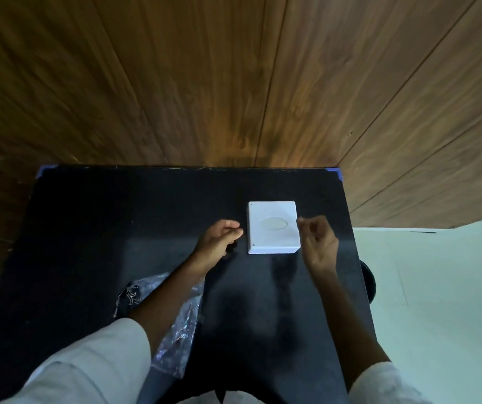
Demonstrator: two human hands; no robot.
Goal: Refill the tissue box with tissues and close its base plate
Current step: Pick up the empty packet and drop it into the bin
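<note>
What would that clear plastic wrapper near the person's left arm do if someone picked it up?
The plastic wrapper would probably flop and crumple, since it already lies creased and wrinkled on the black table. It looks thin and see-through, so likely very light. Its shiny surface suggests it could slip between fingers.

Clear plastic wrapper (175,339) partly hidden under the left forearm, contents unreadable, tissue box (272,227) underside and base plate out of sight, oval opening's contents indistinct, dark round object (369,282) mostly hidden behind table (88,228) right edge, both sleeves cut off at near edge.
</note>
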